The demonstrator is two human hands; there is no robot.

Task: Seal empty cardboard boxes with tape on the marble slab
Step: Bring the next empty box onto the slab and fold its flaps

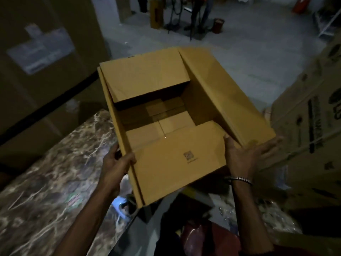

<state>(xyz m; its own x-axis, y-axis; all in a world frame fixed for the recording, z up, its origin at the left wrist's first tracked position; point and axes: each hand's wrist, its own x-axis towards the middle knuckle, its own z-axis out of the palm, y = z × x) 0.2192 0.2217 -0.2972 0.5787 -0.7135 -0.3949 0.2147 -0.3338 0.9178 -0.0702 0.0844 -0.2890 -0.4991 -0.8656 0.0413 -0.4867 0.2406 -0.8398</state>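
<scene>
An empty brown cardboard box [177,163] is held up in front of me, its top open. The near and far flaps fold partly inward, and the right flap stands out to the side. My left hand [118,161] grips the box's near-left edge, thumb on the near flap. My right hand [247,154] lies with straight fingers spread against the near-right corner, under the right flap, thumb at the near flap's edge. The marble slab [55,174] lies below and to the left. No tape is in view.
Large cartons stand at the left [36,61] and right [310,126]. A blue tool [121,206] lies on the slab's edge under the box. Dark and red items [203,235] sit below. A person's legs [201,15] and buckets are far off on the concrete floor.
</scene>
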